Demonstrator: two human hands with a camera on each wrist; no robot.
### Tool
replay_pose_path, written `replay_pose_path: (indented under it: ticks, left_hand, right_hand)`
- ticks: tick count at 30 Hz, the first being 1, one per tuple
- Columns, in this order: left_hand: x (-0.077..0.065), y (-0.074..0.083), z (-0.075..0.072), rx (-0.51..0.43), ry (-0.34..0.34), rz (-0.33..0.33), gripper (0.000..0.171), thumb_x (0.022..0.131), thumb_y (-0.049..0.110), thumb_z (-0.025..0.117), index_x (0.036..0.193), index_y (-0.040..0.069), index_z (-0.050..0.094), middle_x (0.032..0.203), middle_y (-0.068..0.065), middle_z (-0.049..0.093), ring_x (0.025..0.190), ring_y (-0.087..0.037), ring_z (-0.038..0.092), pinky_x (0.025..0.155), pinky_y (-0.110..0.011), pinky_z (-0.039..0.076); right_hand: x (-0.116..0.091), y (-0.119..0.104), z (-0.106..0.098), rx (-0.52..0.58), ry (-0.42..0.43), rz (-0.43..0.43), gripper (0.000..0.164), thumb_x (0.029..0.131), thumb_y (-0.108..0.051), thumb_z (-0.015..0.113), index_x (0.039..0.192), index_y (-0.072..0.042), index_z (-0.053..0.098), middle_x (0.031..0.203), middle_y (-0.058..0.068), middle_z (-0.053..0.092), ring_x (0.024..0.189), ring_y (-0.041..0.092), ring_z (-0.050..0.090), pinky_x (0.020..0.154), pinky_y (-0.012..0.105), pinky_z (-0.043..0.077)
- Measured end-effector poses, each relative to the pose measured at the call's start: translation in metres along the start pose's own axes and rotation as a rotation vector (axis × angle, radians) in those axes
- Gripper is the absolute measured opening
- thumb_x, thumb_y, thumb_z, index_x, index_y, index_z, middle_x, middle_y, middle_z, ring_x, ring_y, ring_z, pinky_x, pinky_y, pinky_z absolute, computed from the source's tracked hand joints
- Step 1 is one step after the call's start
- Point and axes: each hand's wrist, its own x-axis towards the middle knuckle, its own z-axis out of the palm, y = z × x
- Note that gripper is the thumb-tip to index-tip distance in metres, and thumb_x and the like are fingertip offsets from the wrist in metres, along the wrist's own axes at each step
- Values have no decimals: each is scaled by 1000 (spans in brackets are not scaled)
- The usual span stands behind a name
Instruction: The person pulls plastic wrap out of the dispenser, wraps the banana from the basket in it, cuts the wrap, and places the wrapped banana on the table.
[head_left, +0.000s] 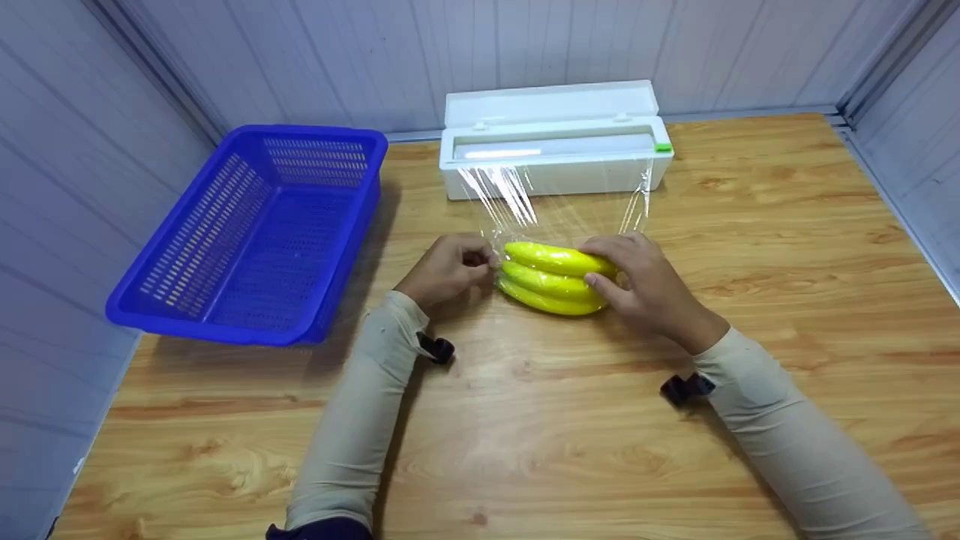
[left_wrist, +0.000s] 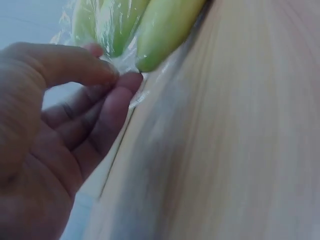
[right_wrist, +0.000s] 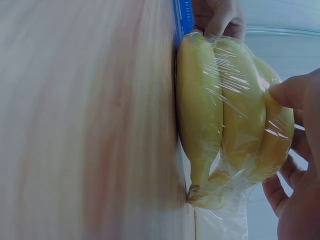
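Observation:
A bunch of yellow bananas [head_left: 551,283] lies on the table, covered in clear cling film [head_left: 514,199]. The film stretches back from the bunch to a white cling film dispenser [head_left: 555,180] with its lid up. At the left end of the bananas, my left hand [head_left: 452,270] pinches the film between thumb and fingertips, as the left wrist view shows beside the greenish banana tips [left_wrist: 150,60]. My right hand [head_left: 645,289] grips the bunch near its right end, thumb on the near side and fingers over the far side. The stem end [right_wrist: 195,192] is wrapped in crumpled film.
To the left stands a blue plastic basket [head_left: 322,330] with slotted sides. The dispenser carries a green slider [head_left: 663,148] at its right end. Pale panel walls [head_left: 390,60] border the wooden table [head_left: 540,450] at the back and sides.

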Motion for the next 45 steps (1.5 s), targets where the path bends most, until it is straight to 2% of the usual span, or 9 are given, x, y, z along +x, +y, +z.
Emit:
replay_pose_path:
  ticks: [7,12,16,23,32,34,36,42,45]
  left_hand:
    - [-8,-2,-4,-41,-11,30,18,91,-8,64,95,2,78,98,-11,72,96,-21,63,89,-34,51]
    - [-9,2,-1,5,-12,-23,14,88,-6,70,98,2,76,100,-8,69,96,-20,63,89,-32,52]
    - [-9,7,3,128,-30,-17,20,85,-10,70,102,0,72,101,-8,64,94,-19,64,87,-28,53]
    - [-15,13,6,476,16,175,23,88,-5,70,109,4,74,96,-4,60,89,-12,61,81,-20,51]
    - [-18,15,7,658,125,320,9,89,6,74,95,12,78,89,2,58,78,-11,60,71,-27,52]
    - [-17,13,7,636,140,300,7,91,9,74,94,13,78,89,5,62,79,-10,61,73,-27,52]
    - [-15,10,7,549,131,232,5,93,12,73,94,12,77,91,6,66,82,-9,62,76,-27,52]
    - [-12,8,8,106,66,-86,9,95,8,68,93,5,76,91,-8,73,82,-15,63,77,-30,52]
    - [-10,13,10,-33,36,-210,11,98,5,63,95,-1,72,94,-15,71,81,-21,65,74,-33,56]
  right_hand:
    - [2,0,1,12,3,4,36,94,-16,70,129,-9,65,129,6,65,112,29,53,97,49,36]
    - [1,0,0,11,1,9,35,94,-16,70,128,-8,65,129,6,65,112,29,53,97,49,36]
    - [1,1,0,11,3,7,35,95,-17,70,129,-9,64,129,4,65,112,27,52,96,48,36]
    - [0,3,-1,18,2,15,35,94,-15,70,128,-10,65,129,4,65,114,27,52,96,47,37]
    - [1,2,-3,44,-22,24,34,94,-13,70,127,-7,65,130,8,64,118,28,53,100,49,38]
    - [1,2,-4,53,-27,26,34,95,-13,69,128,-7,65,131,8,63,118,28,53,100,49,38]
    - [1,2,-4,58,-32,27,34,95,-13,69,128,-7,65,132,8,63,119,28,53,100,49,38]
    - [0,2,-4,61,-38,13,34,96,-14,68,129,-7,64,132,7,63,119,28,52,101,49,38]
    - [0,3,-4,63,-30,9,34,96,-14,69,129,-7,64,132,7,63,119,28,52,101,49,37]
